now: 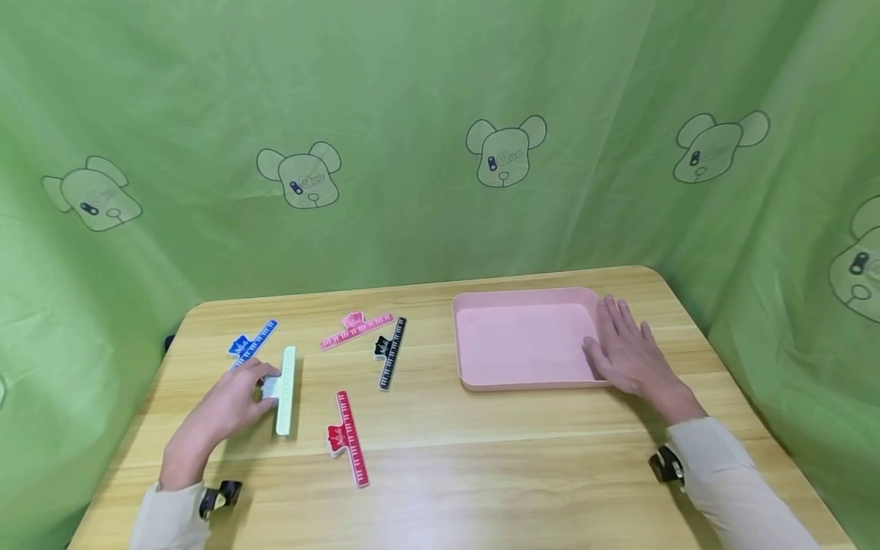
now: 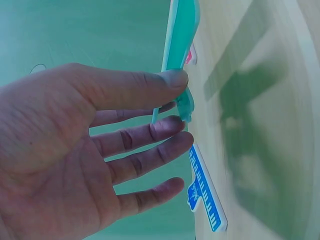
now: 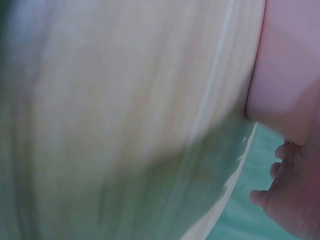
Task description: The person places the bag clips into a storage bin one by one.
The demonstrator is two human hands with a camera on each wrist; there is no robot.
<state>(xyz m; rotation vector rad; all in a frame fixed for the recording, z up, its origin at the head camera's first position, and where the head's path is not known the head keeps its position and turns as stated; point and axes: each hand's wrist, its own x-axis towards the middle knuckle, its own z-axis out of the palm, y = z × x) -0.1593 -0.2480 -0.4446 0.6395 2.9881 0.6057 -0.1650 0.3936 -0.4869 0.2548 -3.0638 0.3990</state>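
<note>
Green curtain [image 1: 412,237] backs a wooden table [image 1: 495,466]. Toward one o'clock sits a pink tray [image 1: 525,344], its three-o'clock rim touched by the straight-fingered right hand [image 1: 629,357]. At nine, the left hand [image 1: 230,401] pinches a mint clip [image 1: 286,389] in thumb and fingers; around it: blue clip [image 1: 256,343] at eleven, pink clip [image 1: 356,331] two, black clip [image 1: 392,354] three, red clip [image 1: 352,439] four.

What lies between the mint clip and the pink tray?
In the head view, the black clip lies directly between them; the pink clip is farther back, the red clip nearer.
</note>
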